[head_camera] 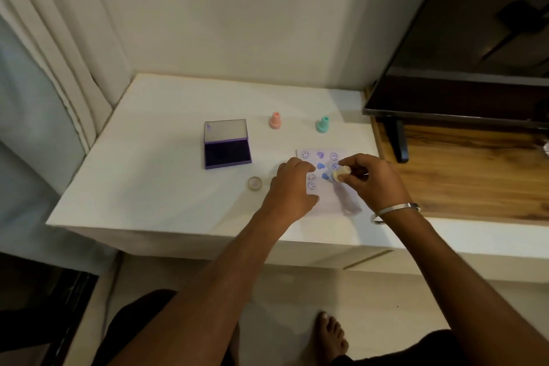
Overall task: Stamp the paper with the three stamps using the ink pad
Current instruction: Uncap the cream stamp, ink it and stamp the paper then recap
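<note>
Cap (255,183) left of hands, ink pad (227,153) beyond.

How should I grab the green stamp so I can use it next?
Pinch the green stamp by its narrow neck near the top, coming straight down from above. It stands upright on the white table with its wide base down, so the thin top makes a handle. Nothing crowds it; the pink stamp stands well apart.
</note>
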